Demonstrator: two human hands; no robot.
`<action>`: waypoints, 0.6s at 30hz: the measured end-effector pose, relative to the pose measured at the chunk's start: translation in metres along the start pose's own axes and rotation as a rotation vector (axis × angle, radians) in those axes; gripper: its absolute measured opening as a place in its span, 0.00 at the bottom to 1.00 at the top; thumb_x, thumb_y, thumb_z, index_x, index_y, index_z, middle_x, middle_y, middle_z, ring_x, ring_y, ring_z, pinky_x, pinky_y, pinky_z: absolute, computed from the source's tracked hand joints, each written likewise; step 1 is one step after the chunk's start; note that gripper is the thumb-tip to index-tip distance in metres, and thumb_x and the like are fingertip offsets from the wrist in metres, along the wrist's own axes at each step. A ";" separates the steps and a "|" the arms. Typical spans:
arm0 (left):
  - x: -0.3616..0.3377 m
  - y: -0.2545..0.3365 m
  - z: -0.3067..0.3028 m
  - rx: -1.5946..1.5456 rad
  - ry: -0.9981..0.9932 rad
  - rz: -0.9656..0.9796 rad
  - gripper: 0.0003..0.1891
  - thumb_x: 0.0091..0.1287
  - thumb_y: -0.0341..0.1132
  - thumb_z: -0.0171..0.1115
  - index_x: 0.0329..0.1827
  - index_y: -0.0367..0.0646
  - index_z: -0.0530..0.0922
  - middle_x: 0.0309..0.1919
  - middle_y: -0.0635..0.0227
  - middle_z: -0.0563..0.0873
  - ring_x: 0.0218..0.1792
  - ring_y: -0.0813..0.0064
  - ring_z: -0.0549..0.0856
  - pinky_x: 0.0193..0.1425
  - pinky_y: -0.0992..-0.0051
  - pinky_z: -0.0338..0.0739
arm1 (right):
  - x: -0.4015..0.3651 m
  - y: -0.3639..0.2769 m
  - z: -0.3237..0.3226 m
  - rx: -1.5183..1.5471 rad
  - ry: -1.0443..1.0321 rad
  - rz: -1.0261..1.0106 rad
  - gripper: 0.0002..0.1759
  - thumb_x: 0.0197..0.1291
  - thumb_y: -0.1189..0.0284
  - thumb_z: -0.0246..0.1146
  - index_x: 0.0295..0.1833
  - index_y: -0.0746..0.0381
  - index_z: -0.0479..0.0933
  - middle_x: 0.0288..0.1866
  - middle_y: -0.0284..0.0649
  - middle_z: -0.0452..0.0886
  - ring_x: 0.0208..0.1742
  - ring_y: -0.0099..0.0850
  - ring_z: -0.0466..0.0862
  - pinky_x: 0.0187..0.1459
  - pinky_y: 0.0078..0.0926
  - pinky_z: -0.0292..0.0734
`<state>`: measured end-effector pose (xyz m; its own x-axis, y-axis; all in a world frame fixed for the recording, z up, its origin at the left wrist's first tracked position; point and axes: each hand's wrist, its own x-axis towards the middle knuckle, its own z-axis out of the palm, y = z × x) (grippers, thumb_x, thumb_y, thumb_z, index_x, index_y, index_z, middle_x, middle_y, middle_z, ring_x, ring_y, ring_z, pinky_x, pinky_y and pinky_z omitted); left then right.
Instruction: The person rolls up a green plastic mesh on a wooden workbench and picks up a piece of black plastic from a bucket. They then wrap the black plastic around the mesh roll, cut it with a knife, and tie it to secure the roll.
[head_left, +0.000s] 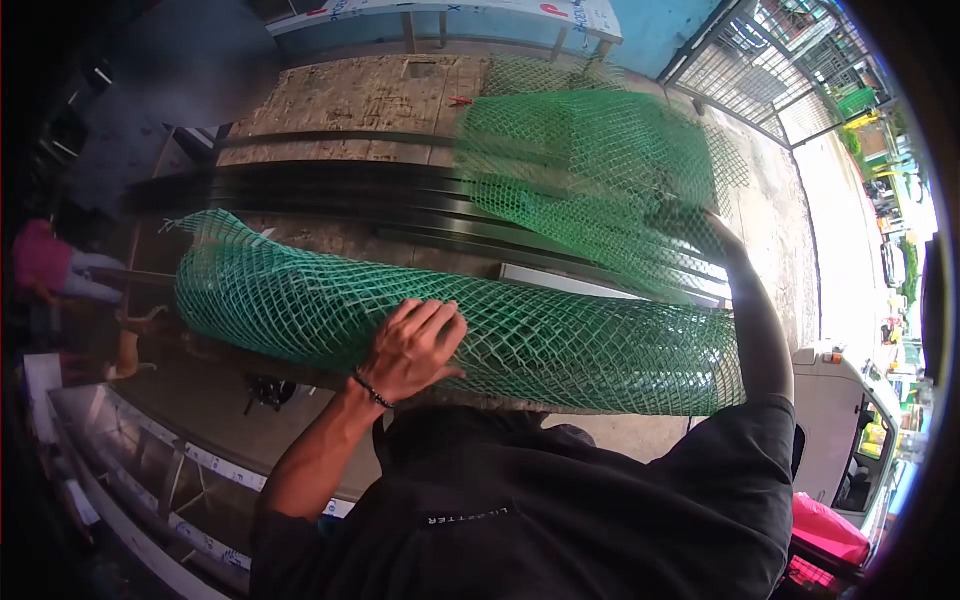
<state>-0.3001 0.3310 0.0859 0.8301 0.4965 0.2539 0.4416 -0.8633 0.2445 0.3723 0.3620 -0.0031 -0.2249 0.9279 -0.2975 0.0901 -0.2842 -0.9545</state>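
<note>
A large roll of green plastic mesh lies across the near side of the workbench. My left hand, with a dark bead bracelet at the wrist, presses on top of the roll with its fingers bent and hooked on the netting. Beyond the roll, a loose sheet of green mesh spreads over the bench. My right hand reaches far out on the right and is at this sheet. Its fingers are dark, blurred and partly lost against the netting, so their grip does not show.
Long dark metal bars lie along the wooden bench top beneath the mesh. A small red object sits beside the sheet. A person in a pink top is at far left. A vehicle stands at right, below a metal gate.
</note>
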 end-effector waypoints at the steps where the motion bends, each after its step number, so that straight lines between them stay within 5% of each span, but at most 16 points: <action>1: 0.001 -0.001 0.000 -0.006 0.006 0.005 0.39 0.40 0.49 0.87 0.53 0.40 0.79 0.56 0.57 0.85 0.56 0.61 0.85 0.63 0.61 0.78 | 0.018 -0.026 0.008 -0.036 -0.024 -0.025 0.32 0.81 0.62 0.52 0.82 0.66 0.61 0.76 0.52 0.74 0.75 0.43 0.76 0.76 0.46 0.68; 5: -0.001 0.000 0.001 0.013 -0.035 0.017 0.44 0.38 0.55 0.85 0.57 0.35 0.83 0.58 0.55 0.86 0.59 0.57 0.85 0.65 0.57 0.80 | 0.030 -0.110 0.028 -0.181 -0.097 -0.044 0.29 0.81 0.66 0.51 0.83 0.60 0.60 0.77 0.48 0.74 0.75 0.42 0.77 0.74 0.46 0.72; 12: -0.002 0.001 0.001 0.011 -0.022 0.001 0.44 0.36 0.55 0.85 0.55 0.35 0.83 0.57 0.55 0.86 0.58 0.57 0.85 0.65 0.57 0.80 | -0.036 -0.176 -0.033 -0.453 -0.099 0.334 0.28 0.81 0.68 0.51 0.82 0.58 0.62 0.76 0.45 0.76 0.72 0.41 0.80 0.67 0.46 0.78; 15: -0.002 -0.001 0.002 0.027 -0.002 0.001 0.44 0.35 0.55 0.85 0.55 0.36 0.83 0.57 0.56 0.86 0.57 0.58 0.85 0.64 0.58 0.79 | -0.073 -0.171 -0.044 -0.195 0.333 0.530 0.25 0.80 0.66 0.53 0.79 0.54 0.68 0.72 0.43 0.80 0.64 0.38 0.86 0.55 0.43 0.83; 18: -0.003 0.000 0.002 0.013 -0.015 -0.008 0.41 0.39 0.53 0.86 0.54 0.40 0.79 0.57 0.56 0.85 0.58 0.61 0.84 0.65 0.60 0.78 | -0.082 -0.159 -0.080 -0.383 0.900 0.503 0.19 0.74 0.56 0.62 0.62 0.52 0.79 0.54 0.39 0.90 0.51 0.34 0.90 0.49 0.39 0.81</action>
<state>-0.3019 0.3295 0.0830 0.8315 0.5017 0.2385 0.4522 -0.8607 0.2339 0.4544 0.3500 0.1745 0.6976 0.6080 -0.3790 0.3032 -0.7298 -0.6127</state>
